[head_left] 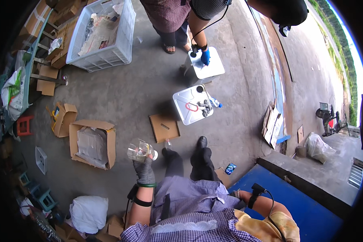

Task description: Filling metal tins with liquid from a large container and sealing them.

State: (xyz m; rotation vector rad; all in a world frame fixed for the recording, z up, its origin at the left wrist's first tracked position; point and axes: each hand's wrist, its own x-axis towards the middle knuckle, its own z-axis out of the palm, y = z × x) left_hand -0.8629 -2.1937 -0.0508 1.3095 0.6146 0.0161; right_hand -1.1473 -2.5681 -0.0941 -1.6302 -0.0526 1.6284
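My left hand [145,171], in a grey glove, is raised left of my knees with its fingers closed round clear jars [138,150] that look like glass. How many jars there are, I cannot make out. My right hand [234,196] rests at my right hip near the apron's edge; its fingers are hidden. A shallow cardboard tray [170,130] lies on the floor ahead, with a small clear object [167,142] by its near edge. Beyond it stands a square white metal can [185,115] bearing a black cap, a red handle and small metal pieces [207,109].
Across from me, a person's blue-gloved hand [205,57] touches a second white can [211,69]. A white crate [123,54] stands far left. Open cardboard boxes [112,151] are left. A phone [230,168] lies right, near a blue surface [250,183].
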